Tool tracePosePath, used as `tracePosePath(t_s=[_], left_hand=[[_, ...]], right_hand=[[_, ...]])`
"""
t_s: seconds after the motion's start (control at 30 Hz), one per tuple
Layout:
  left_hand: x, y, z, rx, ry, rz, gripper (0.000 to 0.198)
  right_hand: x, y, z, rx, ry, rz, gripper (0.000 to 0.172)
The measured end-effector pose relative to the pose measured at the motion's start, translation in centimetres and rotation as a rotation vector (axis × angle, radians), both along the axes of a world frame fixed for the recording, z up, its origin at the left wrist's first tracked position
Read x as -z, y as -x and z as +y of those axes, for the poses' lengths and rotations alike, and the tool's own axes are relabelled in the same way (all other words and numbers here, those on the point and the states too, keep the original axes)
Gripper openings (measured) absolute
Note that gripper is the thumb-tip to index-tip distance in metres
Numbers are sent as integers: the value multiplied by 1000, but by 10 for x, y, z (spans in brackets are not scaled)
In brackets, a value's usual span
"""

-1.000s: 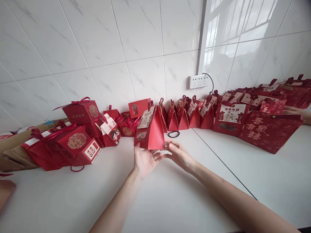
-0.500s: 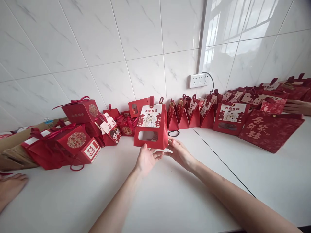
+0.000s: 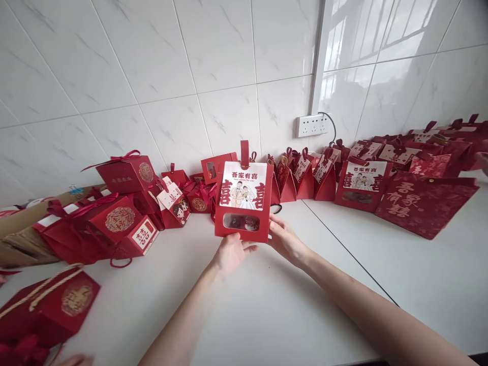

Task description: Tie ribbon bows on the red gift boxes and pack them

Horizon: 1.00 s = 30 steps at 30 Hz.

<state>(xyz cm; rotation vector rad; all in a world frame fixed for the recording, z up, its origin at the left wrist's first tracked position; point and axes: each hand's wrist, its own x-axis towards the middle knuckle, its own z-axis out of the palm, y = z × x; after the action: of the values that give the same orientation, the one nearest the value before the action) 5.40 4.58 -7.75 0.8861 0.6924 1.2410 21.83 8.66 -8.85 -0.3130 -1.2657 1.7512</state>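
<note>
White counter (image 3: 267, 315) — gift box (image 3: 244, 203) (upright) above grip of left hand (image 3: 231, 252), right hand (image 3: 285, 242).

Card (image 3: 244, 183) on the gift bag (image 3: 244, 203) reads "吾家有喜"; the smaller bag (image 3: 362, 185) to its right repeats this; the box (image 3: 144, 235) to its left shows "囍".

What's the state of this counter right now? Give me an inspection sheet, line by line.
Surface: white countertop, dark seam running across at right.
Job's things: windowed red gift box, held upright, picture label facing the camera.
Clutter: pile of red boxes at left; row of red pouches along the wall; flat red bag at right; rope-handled red box lower left.
Hands: left hand under the box's bottom edge; right hand at its lower right corner.
Cables: dark cable from the wall socket.
Surroundings: white tiled wall; another person's fingers at the bottom edge.
</note>
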Motion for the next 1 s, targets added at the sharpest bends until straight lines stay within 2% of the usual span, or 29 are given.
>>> tracePosePath(t_s=[0.17,0.3,0.4,0.5,0.6,0.67,0.8,0.9,1.0], left_hand=[[-11,1,-2,3,130,-137,47],[-18,2,-4,-46,170,-117,57],[-16,2,-3,-65,158,-68,58],[-8,0,0,-84,113,-19,45],[1,-2,2,-114,23,64,22],[5,-4,3,-116,-11,86,17],[5,-3,3,-110,-52,97,21],[3,-1,3,-109,-60,112,22],[4,0,4,-122,-55,113,23]], right_hand=[[-3,0,-3,-98,-75,-43,47],[-6,3,-7,-158,-83,-52,53],[-7,3,-7,-144,-94,-54,52],[-5,3,-6,-70,-72,-33,51],[-1,4,-4,-16,4,-14,49],[1,4,-3,-6,54,-18,46],[-3,5,-2,-29,233,21,49],[-6,3,-1,-96,382,49,60],[-7,1,0,-166,461,35,74]])
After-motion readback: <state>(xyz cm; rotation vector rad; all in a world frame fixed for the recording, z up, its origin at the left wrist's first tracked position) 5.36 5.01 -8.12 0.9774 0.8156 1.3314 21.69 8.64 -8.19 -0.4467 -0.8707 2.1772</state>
